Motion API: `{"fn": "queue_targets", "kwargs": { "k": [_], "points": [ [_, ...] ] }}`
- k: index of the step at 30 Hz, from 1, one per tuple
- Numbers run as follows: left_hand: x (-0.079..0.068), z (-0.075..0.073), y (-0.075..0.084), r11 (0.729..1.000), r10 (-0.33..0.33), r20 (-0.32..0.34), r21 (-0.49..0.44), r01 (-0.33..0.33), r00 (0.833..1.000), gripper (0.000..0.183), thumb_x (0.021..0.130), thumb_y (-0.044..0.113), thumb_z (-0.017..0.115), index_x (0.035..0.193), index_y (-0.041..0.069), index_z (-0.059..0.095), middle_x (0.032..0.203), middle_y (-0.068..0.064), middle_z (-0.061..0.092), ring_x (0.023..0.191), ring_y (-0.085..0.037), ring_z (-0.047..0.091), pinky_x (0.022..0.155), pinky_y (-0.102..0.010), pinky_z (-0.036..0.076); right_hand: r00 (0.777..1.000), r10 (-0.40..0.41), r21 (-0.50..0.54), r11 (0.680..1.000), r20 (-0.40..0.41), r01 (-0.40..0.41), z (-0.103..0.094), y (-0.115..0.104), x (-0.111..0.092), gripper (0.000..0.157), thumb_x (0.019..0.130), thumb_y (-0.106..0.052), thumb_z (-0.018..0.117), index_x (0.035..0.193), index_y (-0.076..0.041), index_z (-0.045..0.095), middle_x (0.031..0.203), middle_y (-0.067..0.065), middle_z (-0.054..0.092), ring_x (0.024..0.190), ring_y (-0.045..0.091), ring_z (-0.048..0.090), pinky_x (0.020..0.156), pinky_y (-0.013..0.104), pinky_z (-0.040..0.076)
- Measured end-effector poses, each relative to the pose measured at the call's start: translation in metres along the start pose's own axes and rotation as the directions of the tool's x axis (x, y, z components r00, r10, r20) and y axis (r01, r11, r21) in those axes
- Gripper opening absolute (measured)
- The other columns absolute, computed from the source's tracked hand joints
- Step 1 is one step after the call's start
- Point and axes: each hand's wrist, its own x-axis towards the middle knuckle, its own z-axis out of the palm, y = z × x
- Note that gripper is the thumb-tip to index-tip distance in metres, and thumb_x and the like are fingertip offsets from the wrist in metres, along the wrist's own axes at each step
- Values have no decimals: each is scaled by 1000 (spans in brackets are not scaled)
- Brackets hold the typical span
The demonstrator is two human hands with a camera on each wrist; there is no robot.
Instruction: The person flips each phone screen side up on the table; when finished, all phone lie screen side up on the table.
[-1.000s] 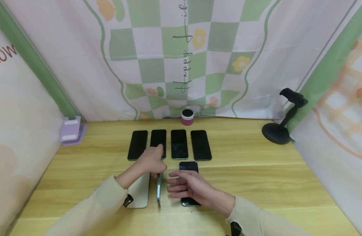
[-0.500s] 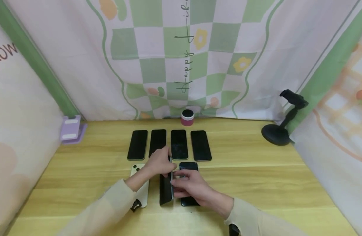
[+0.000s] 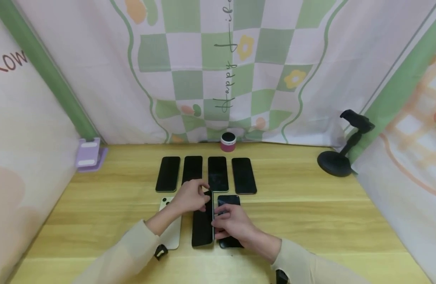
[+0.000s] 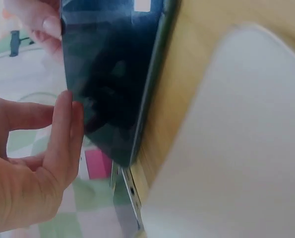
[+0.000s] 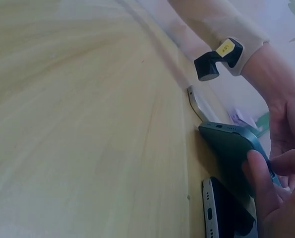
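Note:
A dark green smartphone stands tilted on its left long edge, black screen facing up and left, its right edge raised. My right hand pinches that raised edge, and in the right wrist view the thumb lies against the green back. At the far end of the same edge my left hand holds the corner between thumb and finger; the left wrist view shows its fingertips on the screen's rim. Left of it lies a pale phone, camera side up. Partly under my right hand lies another phone, screen up.
Several black-screened phones lie in a row behind the hands. Further back are a small pink and white round speaker and the patterned curtain. A lilac stand is at the left, a black stand at the right.
The phone was upright on its edge in my left hand; it has moved right and leaned over, showing its screen. My right hand, apart from it before, has taken its right edge.

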Motion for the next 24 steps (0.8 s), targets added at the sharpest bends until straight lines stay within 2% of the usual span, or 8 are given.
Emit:
{"fn": "queue_targets", "kwargs": {
  "k": [3,6,9,11,13,16,19,24],
  "points": [
    [-7,-9,-9,1000,-3,19,30,2,1000,34,91,0,65,126,0,68,81,-5,73,55,-10,69,59,-23,55,1000,-6,-20,1000,-6,6,0,2,0,41,93,1,68,130,11,53,110,25,77,69,13,72,66,34,66],
    [-16,-17,-19,985,40,41,164,-46,998,36,90,2,72,126,3,69,96,-6,74,67,-12,69,62,-28,56,1000,-13,-42,999,-14,12,0,3,0,41,93,2,68,131,11,54,111,26,76,70,15,73,68,36,67],
    [-28,-22,-27,934,123,90,327,-146,988,56,86,14,82,139,8,64,124,-10,70,102,-23,71,90,-41,61,999,-24,-73,997,-27,22,0,4,0,42,94,2,68,132,11,54,111,26,77,72,17,75,68,37,67],
    [-35,-23,-31,893,165,153,396,-213,975,74,84,22,86,149,12,55,143,-16,60,127,-35,62,110,-54,52,999,-44,-95,995,-32,41,1,4,0,45,94,2,68,135,11,54,111,26,76,74,18,76,68,38,67],
    [-42,-22,-34,874,172,226,414,-254,959,86,84,30,87,157,14,46,158,-20,47,144,-43,46,120,-64,39,997,-75,-129,989,-32,70,1,5,0,48,93,3,68,138,10,52,112,26,76,76,19,76,66,37,67],
    [-47,-19,-36,863,154,286,427,-270,946,96,83,41,87,162,16,38,167,-24,33,153,-45,34,124,-67,32,989,-147,-204,969,-10,142,2,5,-1,51,92,5,68,139,8,49,114,29,75,77,22,77,65,35,66],
    [-49,-16,-37,857,136,284,446,-256,949,99,82,46,87,162,18,37,168,-24,31,154,-43,32,124,-66,32,973,-229,-326,918,36,228,1,3,-1,51,89,6,70,135,5,49,126,35,69,75,18,77,62,28,63],
    [-48,-15,-39,853,115,275,466,-237,955,97,81,45,88,161,20,40,168,-23,31,156,-44,29,127,-66,27,944,-295,-570,755,147,325,2,-2,-2,66,86,-1,78,144,2,47,105,20,76,66,3,66,59,19,53]
  ]
}}
